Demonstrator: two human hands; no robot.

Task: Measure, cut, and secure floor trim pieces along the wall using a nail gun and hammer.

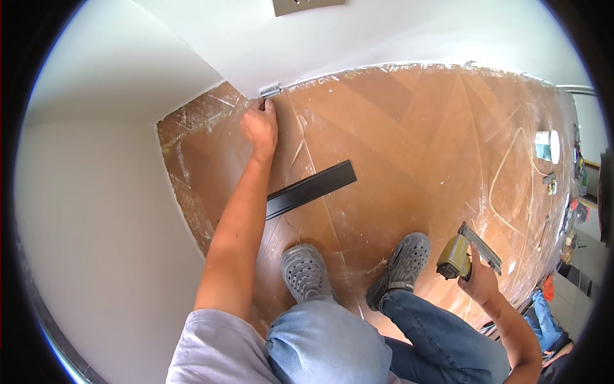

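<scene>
My left hand (260, 130) reaches forward to the foot of the white wall, close to its corner. Its fingers are closed at a small silvery metal clip (270, 90) that lies against the wall base. Lower right, my right hand (480, 281) grips a yellow-green nail gun (455, 257) by its handle, held above the floor beside my legs. Between my left forearm and my feet lies a black strip of skirting board (316, 187), its left end hidden behind the forearm.
Brown sheeting (396, 141) with clear film and debris covers the floor. A thin air hose (494, 185) curves across the right side. Farther right stand a white and teal bucket (547, 146) and scattered tools. My grey clogs (304, 269) rest near the middle.
</scene>
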